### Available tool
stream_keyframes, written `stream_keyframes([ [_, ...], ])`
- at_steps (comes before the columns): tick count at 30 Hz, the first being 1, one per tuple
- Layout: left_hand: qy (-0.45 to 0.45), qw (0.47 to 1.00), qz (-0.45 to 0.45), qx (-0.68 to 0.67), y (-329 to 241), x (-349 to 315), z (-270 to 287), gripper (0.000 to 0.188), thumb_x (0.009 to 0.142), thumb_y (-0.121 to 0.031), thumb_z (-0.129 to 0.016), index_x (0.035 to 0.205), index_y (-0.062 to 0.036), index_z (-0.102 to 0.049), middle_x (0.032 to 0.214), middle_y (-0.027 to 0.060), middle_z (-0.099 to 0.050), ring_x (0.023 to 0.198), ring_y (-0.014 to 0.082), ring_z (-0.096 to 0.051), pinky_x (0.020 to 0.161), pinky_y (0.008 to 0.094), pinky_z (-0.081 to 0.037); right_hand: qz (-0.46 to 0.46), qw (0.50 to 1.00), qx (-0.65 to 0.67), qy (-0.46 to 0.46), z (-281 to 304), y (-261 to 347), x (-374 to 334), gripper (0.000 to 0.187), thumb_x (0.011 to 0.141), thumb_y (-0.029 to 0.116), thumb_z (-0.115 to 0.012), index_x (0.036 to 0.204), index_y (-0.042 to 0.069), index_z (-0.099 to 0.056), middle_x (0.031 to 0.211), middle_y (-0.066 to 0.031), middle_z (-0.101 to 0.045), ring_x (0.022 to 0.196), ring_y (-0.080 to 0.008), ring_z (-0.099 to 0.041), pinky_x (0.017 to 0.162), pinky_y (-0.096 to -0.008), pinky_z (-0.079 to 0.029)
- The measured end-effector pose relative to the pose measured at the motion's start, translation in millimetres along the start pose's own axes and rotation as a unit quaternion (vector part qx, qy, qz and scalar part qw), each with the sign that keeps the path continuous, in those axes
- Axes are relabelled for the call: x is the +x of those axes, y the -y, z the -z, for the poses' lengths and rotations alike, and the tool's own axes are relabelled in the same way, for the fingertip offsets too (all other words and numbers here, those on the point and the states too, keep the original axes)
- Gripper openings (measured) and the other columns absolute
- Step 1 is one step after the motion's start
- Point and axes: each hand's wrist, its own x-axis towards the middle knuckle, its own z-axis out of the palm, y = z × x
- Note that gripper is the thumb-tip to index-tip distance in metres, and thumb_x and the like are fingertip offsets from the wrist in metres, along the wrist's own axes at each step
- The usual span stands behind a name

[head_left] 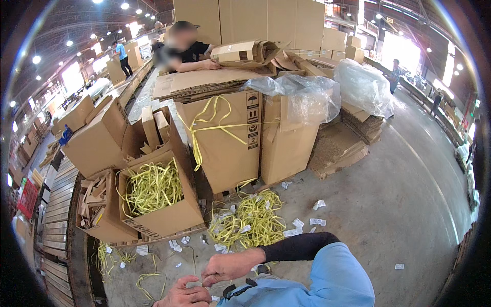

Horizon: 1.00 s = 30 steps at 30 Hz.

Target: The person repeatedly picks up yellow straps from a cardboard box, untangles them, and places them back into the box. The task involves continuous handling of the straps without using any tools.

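left hand (185, 294): fingers half bent. right hand (227, 267): fingers curled inward, close beside the left. whether either grips anything cannot be told. tangled yellow strapping (263, 220) lies on the concrete floor (358, 220), just beyond the right hand.

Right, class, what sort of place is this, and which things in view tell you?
Probably a warehouse or packing hall: flattened cardboard lies stacked on big cartons, yellow strapping is heaped on the bare floor, and what looks like a roller conveyor runs along the left.
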Motion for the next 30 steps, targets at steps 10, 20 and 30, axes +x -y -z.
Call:
stream_keyframes([
  [10,-0.26,0.88,0.117,-0.379,-4,16,-13,0.041,0.09,-0.034,-0.064,0.063,-0.0058,-0.049,0.064,0.0072,-0.055,0.06,0.0294,-0.057,0.068,0.047,-0.053,0.031,0.985,0.167,0.027,-17,-4,7,0.041,0.106,0.033,-0.045,0.086,-0.001,-0.055,0.063,-0.008,-0.048,0.058,-0.0197,-0.046,0.054,-0.0346,-0.039],
  [20,0.126,0.965,0.005,0.23,11,-18,7,0.02,0.078,-0.026,-0.072,0.075,-0.0126,-0.058,0.087,0.0029,-0.062,0.09,0.0221,-0.065,0.099,0.0518,-0.039,-0.213,0.929,0.303,0.0,11,-17,-4,0.034,0.099,0.034,-0.059,0.1,0.0,-0.064,0.065,0.002,-0.048,0.053,-0.0058,-0.042,0.045,-0.0235,-0.033],
  [30,-0.137,0.968,-0.02,-0.211,-4,-6,-2,0.03,0.085,-0.024,-0.069,0.066,-0.0065,-0.053,0.071,0.0067,-0.059,0.069,0.0282,-0.062,0.084,0.0502,-0.051,-0.031,0.977,0.201,0.056,-2,-11,7,0.033,0.103,0.032,-0.055,0.099,0.001,-0.064,0.07,0.0007,-0.055,0.056,-0.0068,-0.047,0.05,-0.0248,-0.039],
])
